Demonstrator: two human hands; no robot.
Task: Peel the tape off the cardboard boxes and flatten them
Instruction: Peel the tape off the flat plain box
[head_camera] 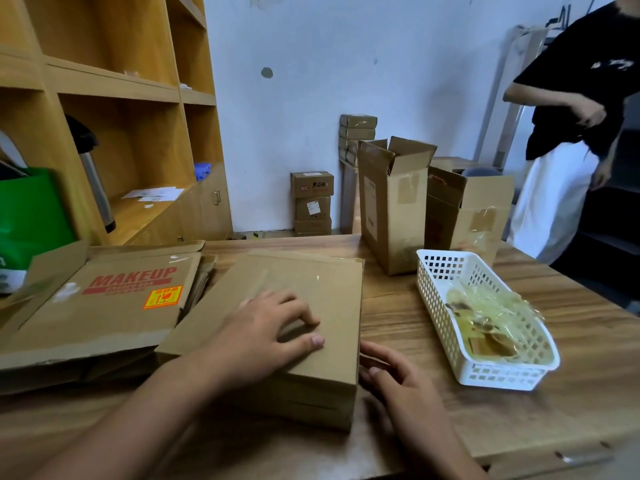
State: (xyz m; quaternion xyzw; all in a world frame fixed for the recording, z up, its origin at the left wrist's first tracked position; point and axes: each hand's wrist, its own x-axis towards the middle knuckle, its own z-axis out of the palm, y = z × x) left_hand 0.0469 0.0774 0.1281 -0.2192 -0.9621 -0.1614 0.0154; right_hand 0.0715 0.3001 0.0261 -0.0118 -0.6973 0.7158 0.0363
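A closed brown cardboard box (pixel 311 292) lies flat on the wooden table (pixel 571 393) in front of me, with clear tape across its top. My left hand (pixel 270 330) rests on the box's top, fingers slightly bent and spread. At the box's right side, my right hand (pixel 394 375) touches the side edge with loosely curved fingers. Left of the box lies a stack of flattened cardboard (pixel 104 306) printed MAKEUP. Two opened boxes stand upright behind, a tall one (pixel 394 209) and a shorter one (pixel 474 213), both with tape on them.
A white plastic basket (pixel 443 306) holding peeled clear tape sits at the right. Another person in a black top (pixel 581 98) stands at the far right. Wooden shelves (pixel 114 98) fill the left, with a green bag (pixel 31 216). Small boxes (pixel 311 202) are stacked by the wall.
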